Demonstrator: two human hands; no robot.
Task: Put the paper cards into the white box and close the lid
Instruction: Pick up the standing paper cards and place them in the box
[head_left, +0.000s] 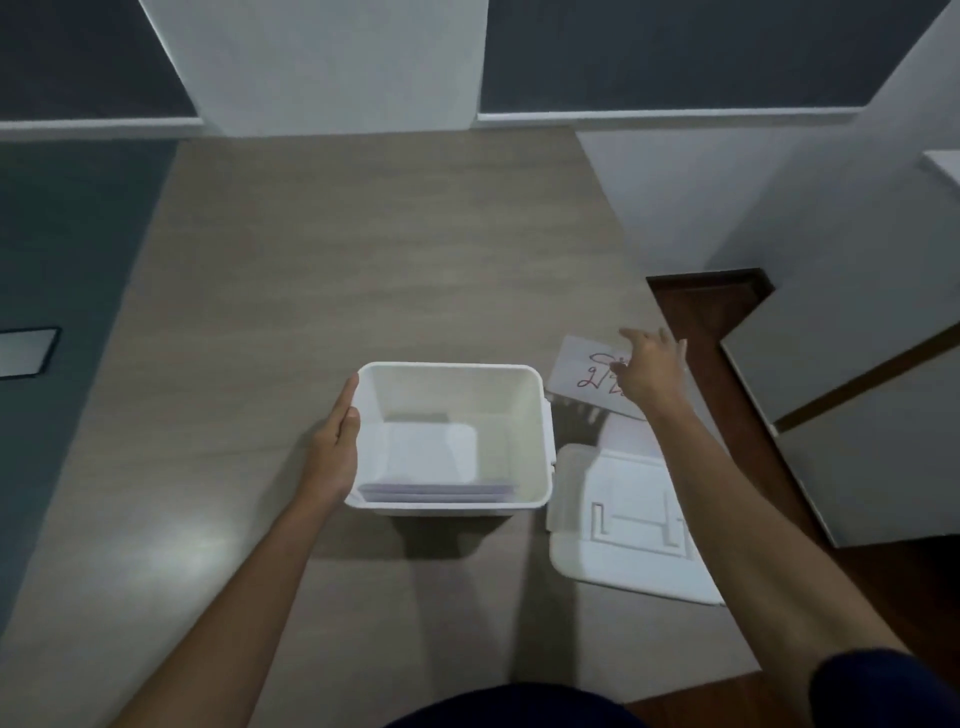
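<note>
White card (582, 370) lies under right hand (647, 371); left hand (335, 441) steadies box (519, 415).

Left hand (332, 447) flat and upright, thumb up, fingers (347, 397) extended forward, bare forearm angled in from lower left — right hand (647, 371) reaching ahead, palm down, fingers loosely spread, arm outstretched

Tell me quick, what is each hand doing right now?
Left hand: open, flat against the left wall of the white box, steadying it.
Right hand: open, fingers spread over a paper card on the table, not holding it.
</note>
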